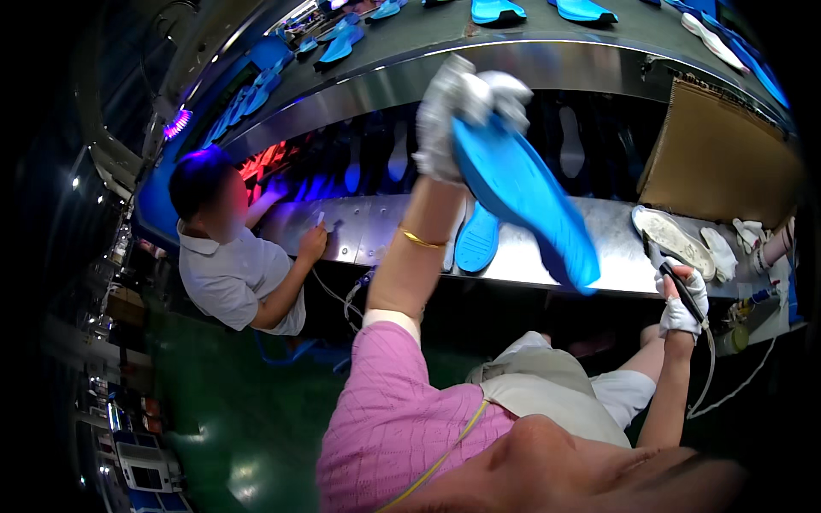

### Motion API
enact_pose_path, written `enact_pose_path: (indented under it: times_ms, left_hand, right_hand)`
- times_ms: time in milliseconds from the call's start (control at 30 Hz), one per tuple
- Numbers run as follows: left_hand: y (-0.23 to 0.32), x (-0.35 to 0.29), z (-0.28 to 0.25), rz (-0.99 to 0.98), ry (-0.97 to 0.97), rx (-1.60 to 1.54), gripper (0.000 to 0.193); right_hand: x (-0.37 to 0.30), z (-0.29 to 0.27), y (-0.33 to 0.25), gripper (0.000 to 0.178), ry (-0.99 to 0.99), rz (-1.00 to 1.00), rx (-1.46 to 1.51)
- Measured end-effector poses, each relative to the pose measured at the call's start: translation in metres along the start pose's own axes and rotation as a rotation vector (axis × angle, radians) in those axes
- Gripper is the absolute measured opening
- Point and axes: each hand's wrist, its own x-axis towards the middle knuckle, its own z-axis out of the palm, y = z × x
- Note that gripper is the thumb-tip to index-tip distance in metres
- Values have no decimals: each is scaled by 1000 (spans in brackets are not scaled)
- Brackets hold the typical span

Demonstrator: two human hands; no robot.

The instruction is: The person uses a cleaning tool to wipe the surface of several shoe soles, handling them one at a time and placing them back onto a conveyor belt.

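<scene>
My left hand (457, 107), in a whitish glove, is raised in front of the bench and closed round one end of a bright blue shoe sole (526, 201). The sole hangs tilted down to the right, slightly blurred. Behind it another blue sole (477, 244) lies on the metal ledge (385, 224). At the right, my right hand (681, 320), in a fingerless-looking white glove, grips a slim black corded hand tool (687, 297). Its tip points up toward a whitish sole (676, 239) lying on the ledge; whether they touch, I cannot tell.
Above the ledge runs a conveyor belt (419, 36) carrying several blue soles. A cardboard sheet (718, 154) leans at the right, near a crumpled white glove (720, 255). To the left a person in a white shirt (235, 278) works at the same ledge. A pale cord (710, 368) hangs from my tool.
</scene>
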Motion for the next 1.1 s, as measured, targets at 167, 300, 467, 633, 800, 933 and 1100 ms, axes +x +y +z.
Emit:
enact_pose_path:
  times_ms: [167, 300, 467, 633, 800, 933, 1100]
  left_hand:
    - [-155, -66, 1, -509, 51, -599, 71]
    - [-194, -135, 17, -623, 348, -717, 98]
    - [-207, -138, 24, -560, 389, -741, 97]
    - [-236, -122, 42, -464, 582, -300, 82]
    - [-254, -122, 42, -411, 579, -336, 82]
    - [-244, -126, 35, -411, 640, -250, 78]
    - [-234, -117, 33, -460, 569, -179, 85]
  right_hand:
    - [-16, -8, -13, 23, 13, -17, -151]
    - [-28, 10, -32, 20, -117, 7, -143]
    - [-26, 45, -44, 20, -257, 14, -284]
    - [-10, 67, -46, 16, -109, -194, -261]
    - [-19, 71, -47, 16, -253, -328, -318]
    - [-25, 71, -48, 17, -148, 73, 133]
    - [-29, 73, -41, 18, -250, -401, -350]
